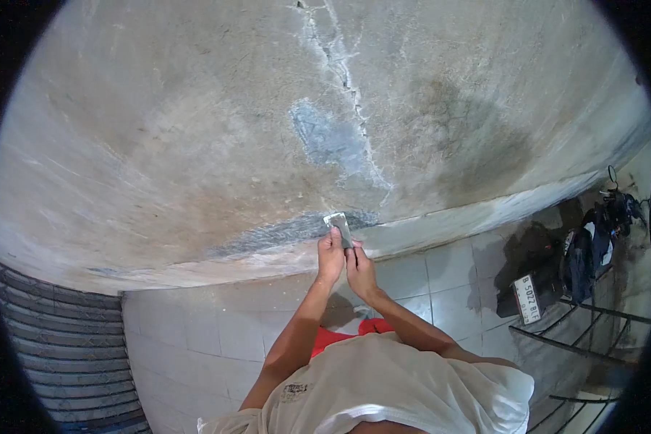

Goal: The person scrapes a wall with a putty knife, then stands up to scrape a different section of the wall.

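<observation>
In front of me is a stained plaster wall (217, 137) with a whitish crack (351, 90) running down it. A pale blue-grey patch (330, 137) lies beside the crack, and a darker grey scraped patch (278, 235) stretches along the wall's foot. My left hand (330, 257) is closed round a flat grey scraper (339, 228), thumb along its face. From the other side, my right hand (360, 271) also grips its lower end, fingers bent. The scraper's pale-edged tip overlaps the dark patch in this view.
Light floor tiles (405, 278) meet the wall along a ledge (427, 231). A ribbed shutter (69, 347) stands at the left. To the right are a parked motorcycle (593, 246), its licence plate (526, 299) and a dark metal rack (579, 343).
</observation>
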### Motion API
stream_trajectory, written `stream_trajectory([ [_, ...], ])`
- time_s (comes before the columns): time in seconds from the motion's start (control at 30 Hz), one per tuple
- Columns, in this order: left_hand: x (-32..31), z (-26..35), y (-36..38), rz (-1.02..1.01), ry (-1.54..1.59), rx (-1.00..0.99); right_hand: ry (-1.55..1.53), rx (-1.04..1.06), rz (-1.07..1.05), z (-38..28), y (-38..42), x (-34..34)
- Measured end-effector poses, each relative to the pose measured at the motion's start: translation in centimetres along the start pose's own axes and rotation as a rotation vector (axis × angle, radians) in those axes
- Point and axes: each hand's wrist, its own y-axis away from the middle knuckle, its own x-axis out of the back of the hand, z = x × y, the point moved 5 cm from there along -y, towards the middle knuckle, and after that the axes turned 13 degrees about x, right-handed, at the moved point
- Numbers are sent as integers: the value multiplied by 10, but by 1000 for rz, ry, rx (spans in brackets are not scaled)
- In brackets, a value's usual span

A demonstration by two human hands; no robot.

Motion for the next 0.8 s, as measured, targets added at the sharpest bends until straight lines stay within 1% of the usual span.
stream_trajectory([
  [0.07,1,4,-5,46,-44,-73,144,-87,-16,-12,-8,1],
  [0.1,2,8,-7,45,-47,-79,142,-82,-11,-9,-11,-2],
  [0.17,6,7,-3,104,-109,-40,100,-132,28,-4,-4,-7],
  [0.2,4,6,-5,102,-108,-41,103,-132,29,2,-3,-8],
  [0.27,2,-8,-2,79,16,54,43,-84,53,12,6,-9],
  [0.3,3,1,-7,77,17,45,44,-76,55,5,-3,-10],
  [0.37,6,17,-5,80,-99,-18,100,-121,83,-19,-11,-7],
  [0.47,8,2,-3,53,-80,45,91,-145,42,1,2,-13],
  [0.5,5,5,1,51,-77,35,94,-135,44,0,4,-13],
  [0.57,2,24,7,78,-70,27,56,-76,130,-9,-2,-12],
  [0.67,-2,50,18,47,-38,15,33,-129,101,-26,-9,-9],
  [0.77,2,19,8,46,-53,54,53,-73,122,-8,3,-13],
  [0.8,2,28,7,48,-54,40,49,-59,124,-14,-4,-13],
])
